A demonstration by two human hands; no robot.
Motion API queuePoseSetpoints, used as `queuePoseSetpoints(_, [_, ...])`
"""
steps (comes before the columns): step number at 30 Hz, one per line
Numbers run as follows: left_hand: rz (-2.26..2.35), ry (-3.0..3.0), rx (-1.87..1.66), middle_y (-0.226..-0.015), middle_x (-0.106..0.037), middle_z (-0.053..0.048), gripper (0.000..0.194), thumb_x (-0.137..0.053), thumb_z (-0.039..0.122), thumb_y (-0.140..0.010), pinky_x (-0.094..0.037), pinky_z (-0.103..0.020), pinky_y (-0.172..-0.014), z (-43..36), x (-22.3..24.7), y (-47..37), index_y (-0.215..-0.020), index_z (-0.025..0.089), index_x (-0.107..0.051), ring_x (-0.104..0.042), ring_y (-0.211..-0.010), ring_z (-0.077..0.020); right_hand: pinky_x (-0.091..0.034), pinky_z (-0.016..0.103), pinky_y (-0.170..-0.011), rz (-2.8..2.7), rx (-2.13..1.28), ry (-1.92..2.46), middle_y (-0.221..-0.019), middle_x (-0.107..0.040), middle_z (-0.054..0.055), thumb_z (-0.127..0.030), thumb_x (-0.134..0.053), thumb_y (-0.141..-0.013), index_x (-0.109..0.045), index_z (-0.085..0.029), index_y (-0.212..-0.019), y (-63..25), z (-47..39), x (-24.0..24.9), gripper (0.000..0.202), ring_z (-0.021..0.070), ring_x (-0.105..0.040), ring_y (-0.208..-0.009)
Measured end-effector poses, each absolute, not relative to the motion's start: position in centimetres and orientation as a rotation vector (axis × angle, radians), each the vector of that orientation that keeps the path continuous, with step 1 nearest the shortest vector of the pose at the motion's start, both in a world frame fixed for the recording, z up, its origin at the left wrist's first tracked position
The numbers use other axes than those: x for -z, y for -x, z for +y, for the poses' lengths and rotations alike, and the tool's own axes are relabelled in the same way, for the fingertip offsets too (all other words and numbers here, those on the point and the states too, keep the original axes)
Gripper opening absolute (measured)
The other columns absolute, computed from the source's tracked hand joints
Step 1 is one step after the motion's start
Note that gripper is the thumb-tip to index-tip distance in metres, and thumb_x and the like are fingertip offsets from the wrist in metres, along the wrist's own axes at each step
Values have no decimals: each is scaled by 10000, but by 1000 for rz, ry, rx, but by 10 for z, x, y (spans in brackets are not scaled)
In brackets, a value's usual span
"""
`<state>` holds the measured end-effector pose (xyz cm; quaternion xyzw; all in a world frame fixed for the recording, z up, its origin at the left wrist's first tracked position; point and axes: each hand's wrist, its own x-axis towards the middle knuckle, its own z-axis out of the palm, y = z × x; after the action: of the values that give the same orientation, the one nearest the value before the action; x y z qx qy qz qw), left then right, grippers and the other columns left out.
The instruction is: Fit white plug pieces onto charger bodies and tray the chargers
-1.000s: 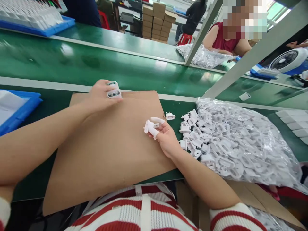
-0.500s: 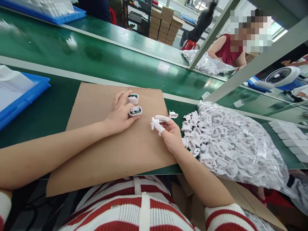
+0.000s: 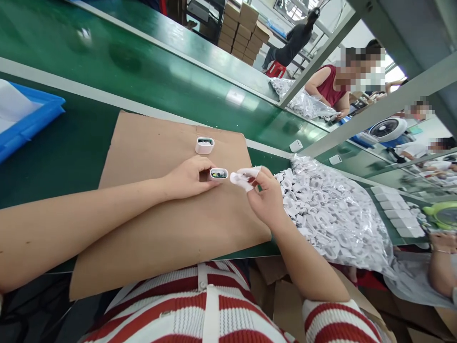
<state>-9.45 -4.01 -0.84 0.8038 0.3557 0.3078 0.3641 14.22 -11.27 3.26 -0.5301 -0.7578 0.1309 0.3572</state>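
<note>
My left hand pinches a white oval charger housing between thumb and fingers. Its open end faces up and shows a circuit board with small components. Just behind it on the cardboard sheet stands a second open housing, untouched. My right hand is closed in a pinch close to the right side of the held housing, apart from it. White finger cots cover its thumb and index finger. At their tips is a small white plastic plug cover, mostly hidden by the cots.
A clear plastic bag heaped with white plug covers lies right of the cardboard. Beyond it are white housings in rows. A blue tray sits at the left. A slanted metal post rises behind; a person in red works across the bench.
My left hand has shifted right with one housing and left the other standing alone. My right hand has brought the plug cover near the held housing. The view has turned slightly.
</note>
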Motion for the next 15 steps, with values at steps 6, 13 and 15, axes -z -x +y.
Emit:
queuePoseSetpoints(6, [922, -2035, -800, -904, -660, -70, 367, -720, 570, -815, -519, -370, -816, -41, 5, 94, -848, 205, -720, -621, -889, -248, -455, 360, -772, -2210, -153, 1377, -917, -603, 68, -120, -547, -893, -706, -221, -1090, -112, -89, -40, 272, 253, -533, -917])
queuePoseSetpoints(13, [893, -2042, -796, -878, -642, -77, 334, -712, 537, -823, -524, -399, -848, -43, 3, 94, -799, 204, -723, -613, -888, -259, -428, 365, -783, -2293, -96, 1419, -930, -558, 76, -78, -518, -854, -676, -209, -1025, -107, -83, -33, 266, 264, -514, -934])
queuePoseSetpoints(15, [893, -2038, -788, -889, -642, -77, 320, -704, 524, -833, -522, -401, -858, -43, 2, 94, -812, 205, -728, -616, -896, -260, -417, 358, -759, -2336, -96, 1423, -906, -548, 71, -59, -514, -837, -672, -204, -981, -107, -83, -37, 258, 259, -511, -915])
